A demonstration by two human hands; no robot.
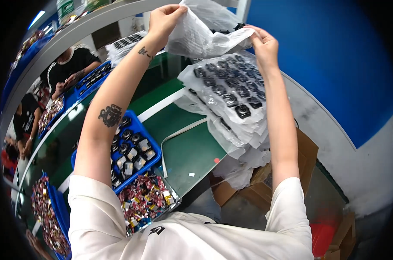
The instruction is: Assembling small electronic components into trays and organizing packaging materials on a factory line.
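Note:
My left hand (165, 19) is raised at the top, its fingers pinched on one edge of a translucent white plastic bag (192, 37). Across from it, my right hand (265, 45) grips the bag's other side between thumb and fingers. The bag hangs stretched between both hands, and a few black parts (237, 27) show along its upper fold. Just below lies a stack of plastic-wrapped layers (224, 82) filled with rows of black round parts. How far the bag's lower edge rests on that stack, I cannot tell.
A blue tray (158, 149) of black parts stands on the green table (192, 143), beside a clear tray of small pink and gold pieces (146, 199). Cardboard boxes (307, 160) are at the lower right. Past the grey rail, people (71, 65) sit near more blue trays.

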